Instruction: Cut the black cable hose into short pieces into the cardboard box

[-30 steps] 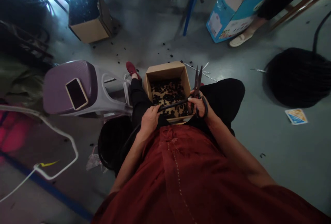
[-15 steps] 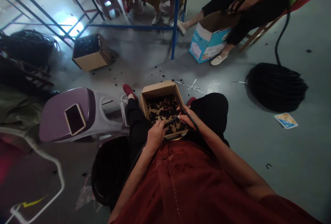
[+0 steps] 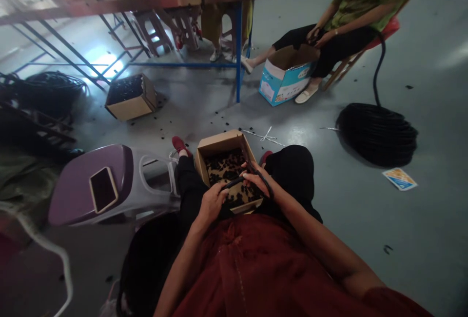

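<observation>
My left hand point(image 3: 213, 201) is closed on a black strip point(image 3: 234, 182) near the lower edge of an open cardboard box point(image 3: 220, 138). Over the box's right side, my right hand point(image 3: 258, 179) grips dark-handled scissors point(image 3: 264, 182), whose blades point up and away. Its fingertips also meet the far end of the strip. Many small black pieces point(image 3: 229, 162) lie on the bottom of the box, which stands between my feet.
A purple stool point(image 3: 73, 180) with a phone point(image 3: 103, 188) is at the left. Beyond are another box point(image 3: 127, 105), a table point(image 3: 146, 2) and a seated person beside a blue-white box point(image 3: 283, 83). A black coil point(image 3: 376, 134) lies at the right.
The view has tilted up, bringing the tabletop into sight. Both hands hold nearly the same pose over the box, and the scissor blades show more clearly.
</observation>
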Available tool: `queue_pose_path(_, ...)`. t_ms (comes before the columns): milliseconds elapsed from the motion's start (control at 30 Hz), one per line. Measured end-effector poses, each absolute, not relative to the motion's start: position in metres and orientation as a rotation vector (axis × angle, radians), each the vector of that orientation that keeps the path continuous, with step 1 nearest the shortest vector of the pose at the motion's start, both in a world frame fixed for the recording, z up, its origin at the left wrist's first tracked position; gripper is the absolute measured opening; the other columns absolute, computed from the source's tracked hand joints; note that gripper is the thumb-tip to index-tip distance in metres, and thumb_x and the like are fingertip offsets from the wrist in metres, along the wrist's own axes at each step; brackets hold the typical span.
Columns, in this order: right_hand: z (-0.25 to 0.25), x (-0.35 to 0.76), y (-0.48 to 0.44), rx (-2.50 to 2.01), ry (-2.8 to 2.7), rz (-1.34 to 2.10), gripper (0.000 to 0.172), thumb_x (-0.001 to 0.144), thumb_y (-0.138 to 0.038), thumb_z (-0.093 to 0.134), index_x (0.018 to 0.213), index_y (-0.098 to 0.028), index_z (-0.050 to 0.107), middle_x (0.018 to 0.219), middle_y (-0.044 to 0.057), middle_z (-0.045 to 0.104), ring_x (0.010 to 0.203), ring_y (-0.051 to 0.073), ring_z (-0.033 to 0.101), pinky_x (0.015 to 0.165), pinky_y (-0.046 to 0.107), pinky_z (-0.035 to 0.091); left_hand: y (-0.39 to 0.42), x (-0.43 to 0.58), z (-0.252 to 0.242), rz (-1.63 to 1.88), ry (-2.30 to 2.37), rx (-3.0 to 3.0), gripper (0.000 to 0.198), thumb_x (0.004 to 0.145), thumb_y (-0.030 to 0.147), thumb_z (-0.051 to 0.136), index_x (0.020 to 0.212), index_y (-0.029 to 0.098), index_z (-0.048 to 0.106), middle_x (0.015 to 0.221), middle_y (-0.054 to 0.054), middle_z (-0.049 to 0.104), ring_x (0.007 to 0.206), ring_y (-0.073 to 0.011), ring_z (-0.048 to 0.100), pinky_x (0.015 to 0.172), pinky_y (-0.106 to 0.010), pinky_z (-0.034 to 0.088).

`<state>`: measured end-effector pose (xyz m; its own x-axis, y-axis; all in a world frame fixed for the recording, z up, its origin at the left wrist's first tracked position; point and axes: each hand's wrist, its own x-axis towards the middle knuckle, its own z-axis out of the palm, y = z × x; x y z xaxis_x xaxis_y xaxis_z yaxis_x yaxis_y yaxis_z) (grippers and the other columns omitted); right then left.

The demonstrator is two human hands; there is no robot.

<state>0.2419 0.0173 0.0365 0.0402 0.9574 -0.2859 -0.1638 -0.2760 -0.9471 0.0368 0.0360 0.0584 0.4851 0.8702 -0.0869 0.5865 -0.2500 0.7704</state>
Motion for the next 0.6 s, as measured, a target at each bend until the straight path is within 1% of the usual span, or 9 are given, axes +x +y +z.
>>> queue_pose_path(100, 0.048, 0.235, 0.016, -1.282, -0.845, 1.422, 0.038, 0.068, -0.033, 0.059, 0.101, -0.021, 0.044, 0.073, -0.003, 0.056, 0.053, 0.010, 0.052, 0.050, 0.024, 0.042, 0.045, 0.037, 0.057, 0.500, 1.279, 1.838, 0.028, 0.087, 0.030, 0.043, 0.102, 0.016, 0.060, 0.076, -0.001, 0.061, 0.059, -0.0105, 0.053, 0.062, -0.022, 0.043)
queue_pose_path(233, 0.054, 0.234, 0.018, -1.375, -0.923, 1.264, 0.037, 0.070, -0.034, 0.056, 0.102, -0.021, 0.044, 0.075, -0.004, 0.053, 0.055, 0.010, 0.053, 0.052, 0.025, 0.044, 0.048, 0.039, 0.053, 0.503, 1.252, 1.820, 0.028, 0.085, 0.033, 0.045, 0.100, 0.016, 0.061, 0.079, -0.002, 0.062, 0.066, -0.0126, 0.055, 0.063, -0.023, 0.042)
queue_pose_path(300, 0.050, 0.238, 0.019, -1.501, -1.003, 1.127, 0.037, 0.071, -0.034, 0.057, 0.104, -0.021, 0.046, 0.078, -0.002, 0.055, 0.062, 0.012, 0.056, 0.058, 0.027, 0.046, 0.046, 0.040, 0.054, 0.510, 1.256, 1.791, 0.029, 0.085, 0.034, 0.044, 0.100, 0.017, 0.061, 0.079, -0.002, 0.062, 0.069, -0.0133, 0.055, 0.064, -0.023, 0.041)
queue_pose_path(367, 0.044, 0.242, 0.020, -1.572, -1.099, 1.013, 0.037, 0.072, -0.033, 0.058, 0.105, -0.021, 0.048, 0.082, 0.000, 0.057, 0.070, 0.014, 0.058, 0.067, 0.030, 0.047, 0.042, 0.041, 0.055, 0.519, 1.260, 1.744, 0.031, 0.085, 0.035, 0.043, 0.101, 0.016, 0.061, 0.078, -0.002, 0.061, 0.068, -0.0128, 0.053, 0.063, -0.023, 0.040)
queue_pose_path(433, 0.037, 0.246, 0.019, -1.540, -1.155, 1.010, 0.037, 0.073, -0.032, 0.058, 0.107, -0.021, 0.048, 0.085, 0.001, 0.059, 0.075, 0.015, 0.059, 0.072, 0.031, 0.047, 0.036, 0.042, 0.055, 0.506, 1.242, 1.687, 0.032, 0.085, 0.036, 0.043, 0.100, 0.016, 0.061, 0.074, -0.001, 0.059, 0.064, -0.0116, 0.050, 0.060, -0.022, 0.039)
queue_pose_path(533, 0.032, 0.246, 0.015, -1.414, -1.138, 1.119, 0.034, 0.075, -0.032, 0.055, 0.106, -0.022, 0.045, 0.086, 0.000, 0.060, 0.068, 0.012, 0.057, 0.065, 0.027, 0.047, 0.027, 0.043, 0.051, 0.450, 1.178, 1.597, 0.034, 0.085, 0.038, 0.041, 0.100, 0.014, 0.061, 0.067, 0.001, 0.053, 0.055, -0.0095, 0.044, 0.054, -0.021, 0.036)
queue_pose_path(600, 0.032, 0.244, 0.012, -1.378, -1.133, 1.166, 0.031, 0.076, -0.031, 0.054, 0.104, -0.022, 0.045, 0.082, -0.001, 0.058, 0.061, 0.010, 0.054, 0.060, 0.025, 0.045, 0.022, 0.044, 0.046, 0.415, 1.145, 1.556, 0.036, 0.086, 0.038, 0.040, 0.100, 0.013, 0.060, 0.064, 0.002, 0.051, 0.052, -0.0089, 0.042, 0.051, -0.021, 0.035)
